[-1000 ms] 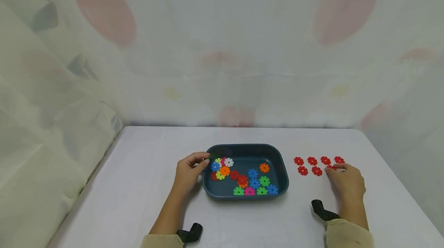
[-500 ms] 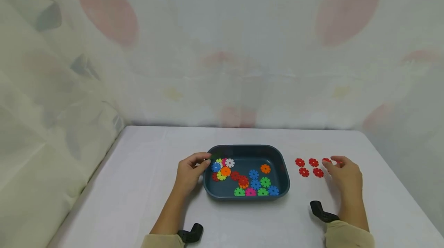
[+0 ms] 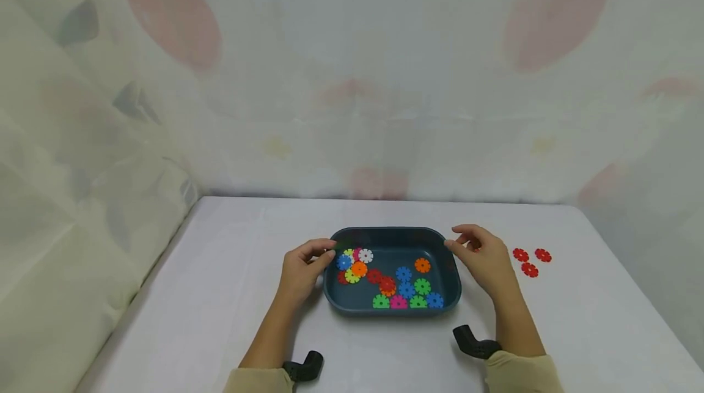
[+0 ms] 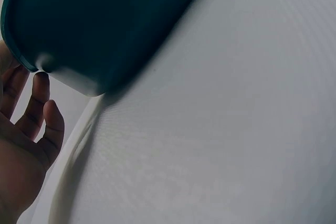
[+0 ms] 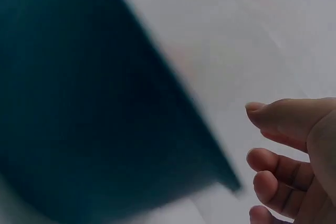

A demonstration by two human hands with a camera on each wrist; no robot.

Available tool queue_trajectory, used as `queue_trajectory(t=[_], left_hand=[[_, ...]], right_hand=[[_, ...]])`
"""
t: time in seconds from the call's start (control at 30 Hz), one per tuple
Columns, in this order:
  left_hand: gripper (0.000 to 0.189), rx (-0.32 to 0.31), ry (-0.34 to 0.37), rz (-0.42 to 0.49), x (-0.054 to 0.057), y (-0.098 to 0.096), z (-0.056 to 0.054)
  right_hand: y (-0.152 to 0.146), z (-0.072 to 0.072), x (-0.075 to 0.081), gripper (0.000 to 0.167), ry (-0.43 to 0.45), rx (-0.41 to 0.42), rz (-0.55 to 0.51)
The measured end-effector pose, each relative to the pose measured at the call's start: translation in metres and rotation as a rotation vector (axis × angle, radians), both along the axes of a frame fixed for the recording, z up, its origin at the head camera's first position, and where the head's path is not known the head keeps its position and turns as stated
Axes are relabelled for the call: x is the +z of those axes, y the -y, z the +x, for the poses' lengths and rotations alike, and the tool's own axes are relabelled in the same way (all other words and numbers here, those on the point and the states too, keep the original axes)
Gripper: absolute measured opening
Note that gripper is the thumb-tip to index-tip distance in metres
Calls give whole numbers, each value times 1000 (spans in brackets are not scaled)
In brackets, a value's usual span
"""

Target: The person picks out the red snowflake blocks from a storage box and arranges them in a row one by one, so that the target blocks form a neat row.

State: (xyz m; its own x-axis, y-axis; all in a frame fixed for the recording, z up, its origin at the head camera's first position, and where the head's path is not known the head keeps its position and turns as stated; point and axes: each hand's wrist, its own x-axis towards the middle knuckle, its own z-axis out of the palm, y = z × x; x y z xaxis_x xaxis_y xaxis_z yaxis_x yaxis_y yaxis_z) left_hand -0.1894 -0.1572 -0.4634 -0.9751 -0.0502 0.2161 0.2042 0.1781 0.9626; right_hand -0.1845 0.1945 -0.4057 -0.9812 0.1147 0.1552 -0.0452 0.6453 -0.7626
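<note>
A dark teal tray (image 3: 393, 313) stands in the middle of the table, with flower-shaped plastic discs (image 3: 404, 274) of several colours lying in it. My left hand (image 3: 301, 268) holds its left rim between thumb and fingers; the left wrist view shows those fingertips against the tray wall (image 4: 94, 24). By the tray's right rim hovers my right hand (image 3: 486, 261), thumb and fingers apart. In the right wrist view the fingers are loosely bent with nothing seen between them. To the right lie red flower discs (image 3: 520, 254); a bit of red shows behind the right hand.
White cloth covers the table (image 3: 247, 228). A patterned curtain (image 3: 352, 106) hangs behind it and another light cloth (image 3: 82, 197) hangs at the left. Each wrist carries a black camera mount (image 3: 304, 367).
My right hand has left the red discs and moved left to the tray's right rim, uncovering discs at the right. The left hand and tray stay nearly still.
</note>
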Motion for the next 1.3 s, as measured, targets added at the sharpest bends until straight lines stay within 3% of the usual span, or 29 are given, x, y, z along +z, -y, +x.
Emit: queue_trajectory(t=[0.23, 0.37, 0.5, 0.7, 0.93, 1.17, 1.3], left_hand=[[21, -9, 32, -14, 16, -4, 10], [20, -12, 9, -11, 11, -4, 7], [16, -6, -22, -5, -1, -2, 1], [14, -1, -16, 5, -2, -2, 3], [17, 1, -24, -4, 0, -2, 3], [16, 16, -14, -5, -2, -2, 3], [13, 10, -18, -9, -1, -4, 5]], right_hand=[[42, 7, -9, 30, -176, 172, 85], [61, 12, -14, 30, -195, 268, 159], [68, 13, -19, 33, -108, 325, 264], [74, 14, -22, 37, 57, 353, 405], [75, 12, -20, 39, 85, 372, 395], [75, 10, -20, 44, 210, 543, 412], [75, 10, -21, 46, 265, 587, 405]])
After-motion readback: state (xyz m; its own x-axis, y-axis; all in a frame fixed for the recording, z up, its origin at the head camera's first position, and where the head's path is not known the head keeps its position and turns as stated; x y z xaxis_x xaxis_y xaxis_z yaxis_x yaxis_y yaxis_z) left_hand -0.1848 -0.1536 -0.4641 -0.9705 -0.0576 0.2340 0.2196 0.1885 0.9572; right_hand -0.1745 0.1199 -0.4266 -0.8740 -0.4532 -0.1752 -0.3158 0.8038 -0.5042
